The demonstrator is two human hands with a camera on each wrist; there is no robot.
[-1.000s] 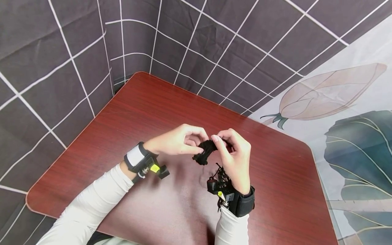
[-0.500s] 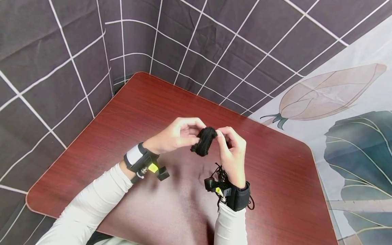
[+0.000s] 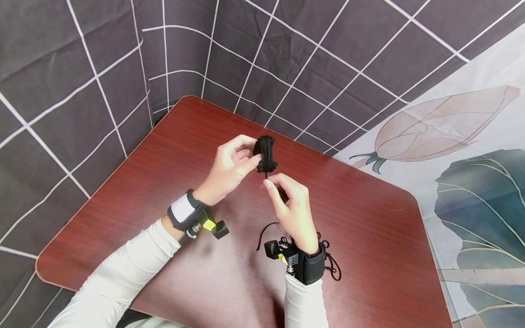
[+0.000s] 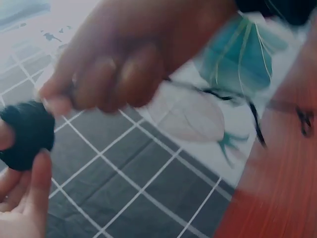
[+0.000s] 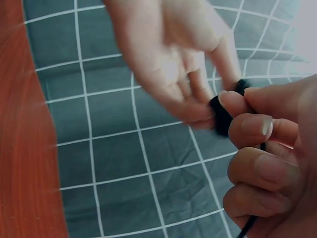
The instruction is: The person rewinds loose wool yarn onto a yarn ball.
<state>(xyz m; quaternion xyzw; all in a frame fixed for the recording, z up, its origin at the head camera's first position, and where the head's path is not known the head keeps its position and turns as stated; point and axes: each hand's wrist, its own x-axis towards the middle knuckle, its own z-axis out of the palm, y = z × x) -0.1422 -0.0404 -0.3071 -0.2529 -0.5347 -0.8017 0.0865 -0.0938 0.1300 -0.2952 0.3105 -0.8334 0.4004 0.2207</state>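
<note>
L hand (image 3: 229, 166) holds yarn bundle (image 3: 265, 153); R hand (image 3: 292, 210) pinches strand.

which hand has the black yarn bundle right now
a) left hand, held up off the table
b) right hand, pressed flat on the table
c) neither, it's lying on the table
a: the left hand pinches the black yarn bundle in the air above the table, while the right hand just below pinches a strand.

L hand (image 3: 229, 166) grips yarn bundle (image 3: 265, 153); R hand (image 3: 289, 205) pinches strand.
</note>
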